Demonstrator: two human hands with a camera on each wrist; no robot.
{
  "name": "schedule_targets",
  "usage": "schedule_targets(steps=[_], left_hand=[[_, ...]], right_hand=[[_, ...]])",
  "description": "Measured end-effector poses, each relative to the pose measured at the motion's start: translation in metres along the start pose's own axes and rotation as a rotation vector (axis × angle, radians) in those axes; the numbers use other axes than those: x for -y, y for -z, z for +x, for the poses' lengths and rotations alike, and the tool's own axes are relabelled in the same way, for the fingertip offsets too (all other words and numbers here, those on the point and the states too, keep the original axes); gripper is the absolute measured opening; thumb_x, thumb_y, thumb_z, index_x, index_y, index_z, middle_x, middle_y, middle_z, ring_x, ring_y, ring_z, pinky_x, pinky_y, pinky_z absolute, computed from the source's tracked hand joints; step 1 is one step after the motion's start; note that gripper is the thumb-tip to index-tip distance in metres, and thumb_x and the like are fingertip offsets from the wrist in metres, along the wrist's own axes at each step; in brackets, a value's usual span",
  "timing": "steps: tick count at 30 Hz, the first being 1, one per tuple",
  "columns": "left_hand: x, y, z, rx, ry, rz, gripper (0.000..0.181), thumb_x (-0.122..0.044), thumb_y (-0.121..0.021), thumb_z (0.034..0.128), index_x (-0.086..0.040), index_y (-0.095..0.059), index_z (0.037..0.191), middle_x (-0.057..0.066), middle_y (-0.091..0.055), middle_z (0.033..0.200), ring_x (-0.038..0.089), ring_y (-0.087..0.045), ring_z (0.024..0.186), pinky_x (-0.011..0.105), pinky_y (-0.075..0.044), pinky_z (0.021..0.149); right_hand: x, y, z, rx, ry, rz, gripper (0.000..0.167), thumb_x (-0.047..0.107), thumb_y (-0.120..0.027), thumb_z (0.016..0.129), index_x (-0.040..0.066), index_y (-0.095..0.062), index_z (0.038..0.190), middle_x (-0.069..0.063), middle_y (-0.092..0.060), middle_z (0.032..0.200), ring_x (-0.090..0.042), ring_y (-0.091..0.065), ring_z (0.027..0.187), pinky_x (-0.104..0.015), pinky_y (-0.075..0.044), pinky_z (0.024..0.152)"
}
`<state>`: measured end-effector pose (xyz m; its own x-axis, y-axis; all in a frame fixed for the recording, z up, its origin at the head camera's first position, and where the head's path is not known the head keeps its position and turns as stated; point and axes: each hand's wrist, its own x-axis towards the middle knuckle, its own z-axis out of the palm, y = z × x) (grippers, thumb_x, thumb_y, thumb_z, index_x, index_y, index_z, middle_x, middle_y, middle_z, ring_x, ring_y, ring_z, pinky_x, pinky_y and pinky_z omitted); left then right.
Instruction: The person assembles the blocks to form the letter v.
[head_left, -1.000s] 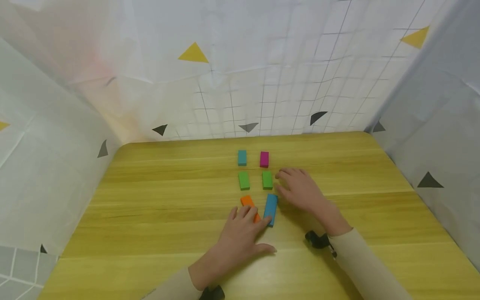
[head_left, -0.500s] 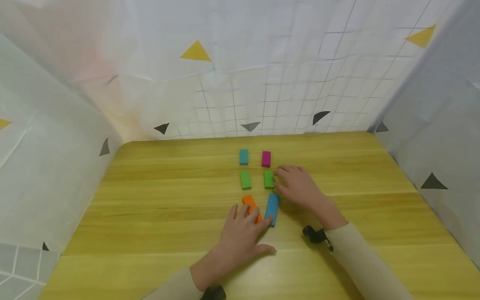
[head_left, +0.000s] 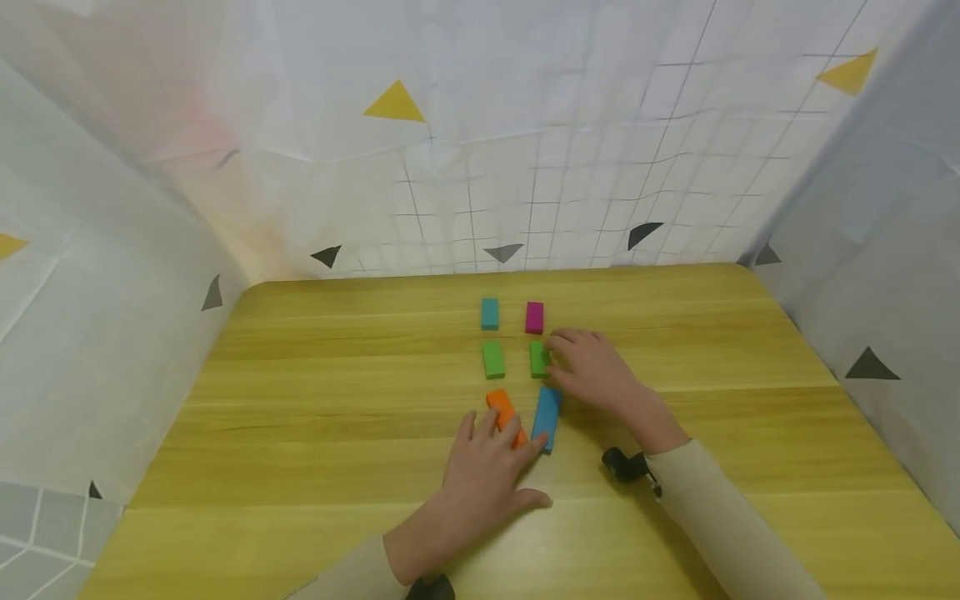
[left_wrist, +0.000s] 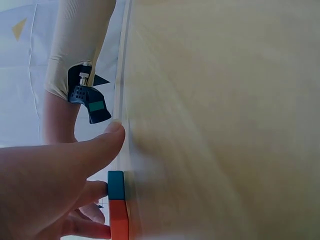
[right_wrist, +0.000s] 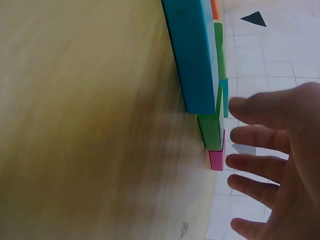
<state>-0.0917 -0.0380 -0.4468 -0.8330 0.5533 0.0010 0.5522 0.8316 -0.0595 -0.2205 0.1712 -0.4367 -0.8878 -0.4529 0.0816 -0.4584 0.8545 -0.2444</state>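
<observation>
In the head view my left hand (head_left: pixel 480 483) lies low over the orange block (head_left: pixel 499 402) and the blue block (head_left: pixel 547 410), fingers spread. Its fingertips touch both blocks, and part of the orange one is hidden under them. My right hand (head_left: pixel 596 375) hovers just right of the nearer-right green block (head_left: pixel 537 361), covering its right edge. The right wrist view shows that hand's fingers (right_wrist: pixel 257 167) apart and loosely extended, with nothing between them. Whether they touch the green block (right_wrist: pixel 211 127) cannot be told.
A second green block (head_left: pixel 493 360) lies left of the first. Behind them are a teal block (head_left: pixel 490 314) and a magenta block (head_left: pixel 535 317). The blocks form two columns on a wooden table (head_left: pixel 337 400). White patterned sheets (head_left: pixel 300 200) stand around its back and sides.
My right hand has moved slightly left, so its fingertips now overlap the right green block. My left hand stays almost in place. The blocks keep their arrangement.
</observation>
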Motion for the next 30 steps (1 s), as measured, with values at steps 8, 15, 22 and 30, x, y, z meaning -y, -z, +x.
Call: schedule_targets(steps=[8, 15, 22, 30], left_hand=[[0.001, 0.000, 0.000, 0.004, -0.009, -0.020, 0.079, -0.084, -0.047, 0.0800, -0.044, -0.043, 0.148, 0.001, -0.052, 0.148, 0.032, -0.044, 0.138, 0.061, -0.033, 0.112], [0.002, 0.001, 0.000, -0.002, -0.008, -0.039, 0.077, -0.082, -0.050, 0.0802, -0.044, -0.044, 0.147, 0.001, -0.053, 0.146, 0.030, -0.044, 0.136, 0.061, -0.033, 0.112], [0.002, 0.001, 0.000, -0.004, -0.013, -0.042, 0.076, -0.081, -0.050, 0.0807, -0.043, -0.045, 0.146, 0.000, -0.054, 0.143, 0.030, -0.044, 0.135, 0.060, -0.033, 0.112], [0.003, -0.002, 0.000, -0.019, -0.021, -0.039, 0.076, -0.082, -0.050, 0.0807, -0.044, -0.045, 0.146, 0.000, -0.055, 0.142, 0.030, -0.045, 0.134, 0.060, -0.033, 0.111]], right_hand=[[0.003, -0.003, 0.006, 0.050, 0.018, 0.045, 0.041, 0.033, -0.073, 0.088, 0.011, -0.065, 0.121, -0.010, -0.061, 0.136, -0.033, -0.049, 0.134, -0.058, -0.033, 0.115], [0.002, -0.005, 0.010, 0.047, 0.012, 0.071, 0.035, 0.029, -0.074, 0.086, 0.013, -0.064, 0.115, -0.008, -0.064, 0.128, -0.031, -0.054, 0.126, -0.058, -0.036, 0.112], [0.001, -0.006, 0.014, 0.066, 0.008, 0.061, 0.036, 0.029, -0.073, 0.086, 0.013, -0.063, 0.117, -0.007, -0.064, 0.129, -0.032, -0.055, 0.126, -0.059, -0.035, 0.112], [0.000, -0.005, 0.017, 0.066, 0.017, 0.040, 0.037, 0.029, -0.075, 0.085, 0.014, -0.065, 0.116, -0.005, -0.067, 0.121, -0.027, -0.060, 0.115, -0.059, -0.037, 0.111]])
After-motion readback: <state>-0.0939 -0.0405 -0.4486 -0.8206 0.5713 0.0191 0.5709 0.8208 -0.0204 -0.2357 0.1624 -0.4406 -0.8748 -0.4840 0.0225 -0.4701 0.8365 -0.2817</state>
